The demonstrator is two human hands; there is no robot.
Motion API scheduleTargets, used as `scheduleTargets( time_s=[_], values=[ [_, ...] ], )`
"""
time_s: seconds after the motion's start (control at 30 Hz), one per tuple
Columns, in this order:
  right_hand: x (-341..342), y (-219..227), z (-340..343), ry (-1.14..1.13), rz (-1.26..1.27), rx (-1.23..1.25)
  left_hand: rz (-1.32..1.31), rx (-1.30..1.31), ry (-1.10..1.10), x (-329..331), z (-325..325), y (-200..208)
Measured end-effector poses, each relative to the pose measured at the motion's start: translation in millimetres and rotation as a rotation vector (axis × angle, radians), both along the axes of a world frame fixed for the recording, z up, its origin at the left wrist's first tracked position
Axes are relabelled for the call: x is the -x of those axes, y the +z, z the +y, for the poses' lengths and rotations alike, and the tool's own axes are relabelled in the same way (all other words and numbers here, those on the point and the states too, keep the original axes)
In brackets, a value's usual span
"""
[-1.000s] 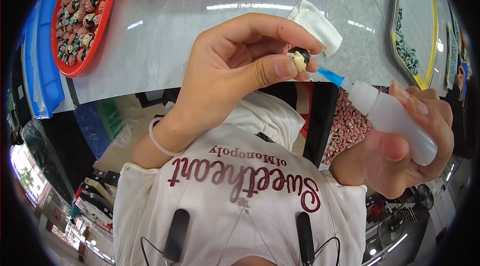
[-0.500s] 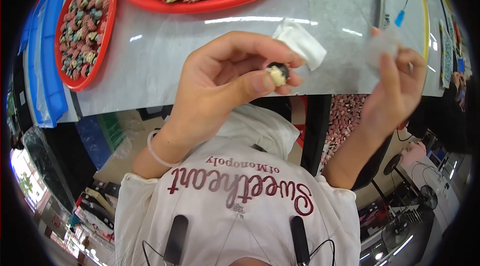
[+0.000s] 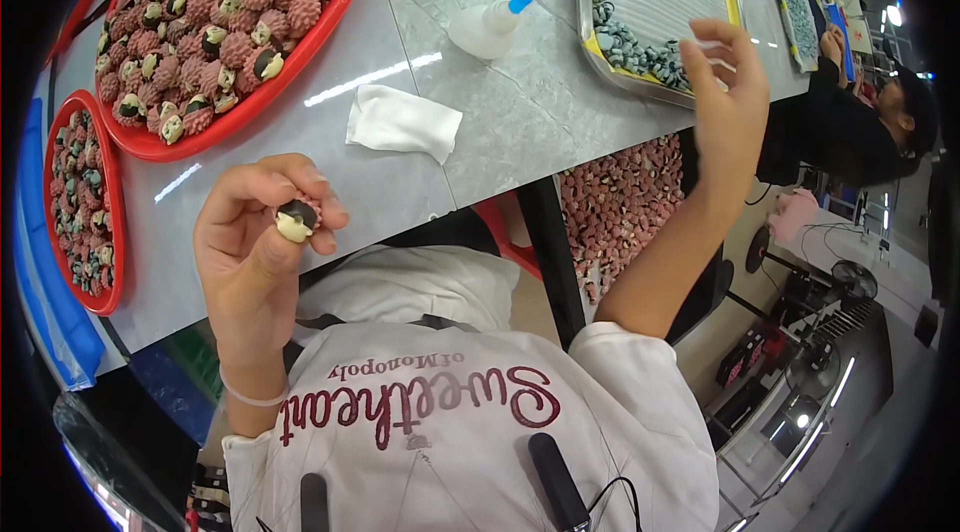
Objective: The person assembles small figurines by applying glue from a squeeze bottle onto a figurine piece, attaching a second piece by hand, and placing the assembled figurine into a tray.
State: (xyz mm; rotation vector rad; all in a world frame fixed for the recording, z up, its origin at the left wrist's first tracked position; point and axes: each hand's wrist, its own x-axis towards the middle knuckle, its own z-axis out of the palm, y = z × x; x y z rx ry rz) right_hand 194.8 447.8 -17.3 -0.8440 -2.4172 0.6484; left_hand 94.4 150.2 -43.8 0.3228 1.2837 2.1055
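Note:
My left hand point(image 3: 262, 222) pinches a small pink ridged piece between thumb and fingers. A cream-and-black figure piece point(image 3: 297, 219) sits on its face. My right hand point(image 3: 728, 67) reaches over the near right part of a metal tray point(image 3: 640, 87). Its fingers are apart, with nothing visible between them. Small grey-green and dark pieces point(image 3: 630, 50) lie heaped along that tray's left and near edges. Between the hands, a translucent squeeze bottle point(image 3: 484, 30) with a blue needle tip stands on the table. Near it lies a folded white cloth point(image 3: 403, 122).
A large red basin point(image 3: 345, 7) of similar pink pieces is at upper left, beside a smaller red basin point(image 3: 118, 232) and a blue tray point(image 3: 45, 282). Below the table edge more pink pieces point(image 3: 620, 202) are heaped. A person in black point(image 3: 860, 132) works at far right.
My right hand has let go of the squeeze bottle, now on the table, and moved over the metal tray. The view has swung right; my left hand still holds the pink piece.

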Motion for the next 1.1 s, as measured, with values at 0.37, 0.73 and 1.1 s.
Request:
scheduleTargets(
  time_s=[0.37,0.73,1.1],
  values=[
    [10.2,-15.5,17.7,0.190,-0.152,-0.104,0.038,-0.026,0.005,3.2,4.0,-3.1],
    [0.8,-6.8,-54.5,0.678,0.518,1.166,-0.098,-0.144,-0.130,-3.2,22.6,3.2],
    [13.9,1.2,-131.2,0.653,0.434,0.945,-0.103,-0.155,-0.138,-9.8,21.7,-1.5]
  ],
)
